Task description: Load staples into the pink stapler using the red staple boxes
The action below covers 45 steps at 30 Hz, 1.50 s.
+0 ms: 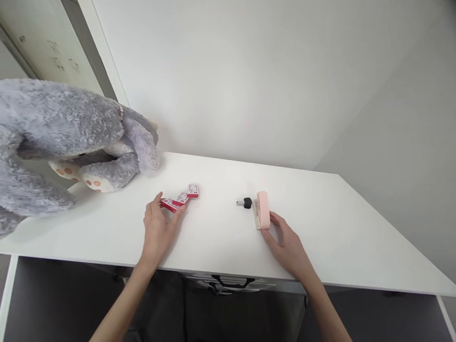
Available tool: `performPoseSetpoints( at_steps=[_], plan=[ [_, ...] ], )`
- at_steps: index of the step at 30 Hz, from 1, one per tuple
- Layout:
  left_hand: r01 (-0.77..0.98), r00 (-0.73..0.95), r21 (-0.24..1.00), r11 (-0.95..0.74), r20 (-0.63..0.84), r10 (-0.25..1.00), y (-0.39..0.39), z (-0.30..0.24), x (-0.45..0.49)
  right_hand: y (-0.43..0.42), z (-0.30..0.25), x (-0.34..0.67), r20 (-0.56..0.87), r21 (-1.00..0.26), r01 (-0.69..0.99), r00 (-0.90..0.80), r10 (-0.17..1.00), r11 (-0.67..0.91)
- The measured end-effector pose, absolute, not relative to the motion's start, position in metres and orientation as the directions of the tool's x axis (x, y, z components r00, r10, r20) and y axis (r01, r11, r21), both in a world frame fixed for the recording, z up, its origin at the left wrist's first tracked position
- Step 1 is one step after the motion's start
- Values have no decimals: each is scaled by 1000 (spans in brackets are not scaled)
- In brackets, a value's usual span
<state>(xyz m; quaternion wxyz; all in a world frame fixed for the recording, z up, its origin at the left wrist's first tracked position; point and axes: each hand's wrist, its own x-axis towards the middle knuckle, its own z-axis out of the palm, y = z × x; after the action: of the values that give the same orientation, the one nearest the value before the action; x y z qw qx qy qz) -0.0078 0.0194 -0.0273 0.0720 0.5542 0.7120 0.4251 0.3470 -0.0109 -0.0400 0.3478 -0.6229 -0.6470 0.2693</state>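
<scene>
My left hand [159, 229] has its thumb and fingertips at the two ends of a small red-and-white box [170, 205]. A second such box [181, 199] rests partly over it, and a third box [193, 191] lies at the far end of this row. To the right, my right hand [285, 242] grips a pink stapler [263, 210] between thumb and fingers. The stapler lies on its side on the white table [217, 237]. A key with a black head [247, 203] lies just left of the stapler, its metal blade pointing left.
A large grey plush toy [64, 123] sits on the left part of the table. Behind the table stands a pale wall [231, 85]. Below the front edge is a drawer unit with a black handle [233, 283].
</scene>
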Motion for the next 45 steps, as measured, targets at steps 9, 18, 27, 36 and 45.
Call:
performPoseSetpoints(
  at_steps=[9, 18, 27, 36, 45],
  plan=[
    [739, -453, 674, 25, 470, 758, 22, -30, -9, -11, -39, 347, 109, -778, 624, 22, 994, 71],
    [729, -469, 684, 8, 491, 735, 21, -27, -10, -11, -39, 347, 124, -782, 617, 14, 992, 89],
    [817, -191, 563, -123, 466, 864, 13, -23, 2, -12, -38, 347, 102, -783, 618, 16, 995, 70],
    [866, -335, 490, 103, 415, 846, 16, -27, 1, -11, -39, 347, 118, -778, 623, 16, 993, 83],
    [938, -264, 325, 117, 454, 851, 28, -32, 7, -11, -39, 348, 120, -778, 622, 10, 993, 87]
  ],
)
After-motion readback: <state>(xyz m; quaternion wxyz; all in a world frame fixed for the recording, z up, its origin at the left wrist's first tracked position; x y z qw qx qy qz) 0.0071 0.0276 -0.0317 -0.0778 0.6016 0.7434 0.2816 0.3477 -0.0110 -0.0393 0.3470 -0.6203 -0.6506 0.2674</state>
